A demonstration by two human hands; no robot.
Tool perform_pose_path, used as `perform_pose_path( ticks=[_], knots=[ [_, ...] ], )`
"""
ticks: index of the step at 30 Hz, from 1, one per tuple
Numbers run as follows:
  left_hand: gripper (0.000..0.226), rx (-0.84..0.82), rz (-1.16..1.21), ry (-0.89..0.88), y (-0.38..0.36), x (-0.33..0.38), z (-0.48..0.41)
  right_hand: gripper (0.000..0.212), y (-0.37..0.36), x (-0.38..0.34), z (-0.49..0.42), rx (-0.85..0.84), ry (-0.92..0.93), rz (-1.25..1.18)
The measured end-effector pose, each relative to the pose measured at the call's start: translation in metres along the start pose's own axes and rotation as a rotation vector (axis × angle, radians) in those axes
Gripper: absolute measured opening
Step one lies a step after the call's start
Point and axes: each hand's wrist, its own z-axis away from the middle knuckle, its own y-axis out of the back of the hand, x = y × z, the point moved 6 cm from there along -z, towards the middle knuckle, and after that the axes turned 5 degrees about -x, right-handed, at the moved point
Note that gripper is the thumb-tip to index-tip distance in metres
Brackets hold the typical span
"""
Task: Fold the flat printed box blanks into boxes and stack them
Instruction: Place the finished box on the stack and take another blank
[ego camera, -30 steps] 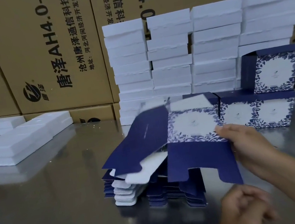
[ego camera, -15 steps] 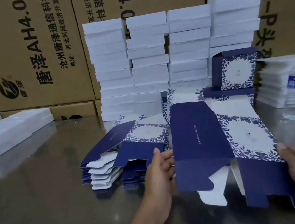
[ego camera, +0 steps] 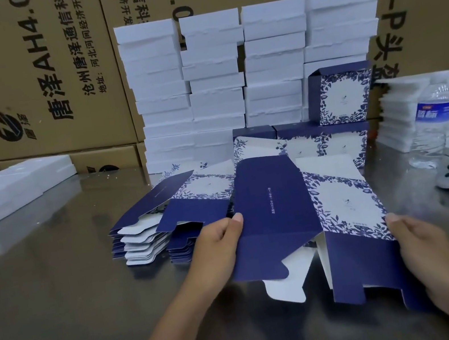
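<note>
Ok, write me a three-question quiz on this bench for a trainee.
1. True or false: the left hand and the right hand both hold one blank.
2. Where does the bottle stand? A: far left. B: far right. C: in a hand.
3. Fill in: the pile of flat blanks lies to the ___ of the held blank.
Key: 1 true; 2 B; 3 left.
</note>
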Motion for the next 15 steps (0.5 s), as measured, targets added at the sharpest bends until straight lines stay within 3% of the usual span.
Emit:
perform_pose_path(
  ticks=[11,15],
  knots=[
    [0.050,0.022,-0.147,-0.054,0.0045,-0.0008,0.0053,0.021,-0.0018,-0.0042,0.0012,-0.055,0.049,0.012],
    [0.050,0.047,-0.062,-0.033,0.0080,-0.0045,0.0057,0.021,-0.0027,-0.0068,0.0014,-0.063,0.087,-0.011]
  ],
)
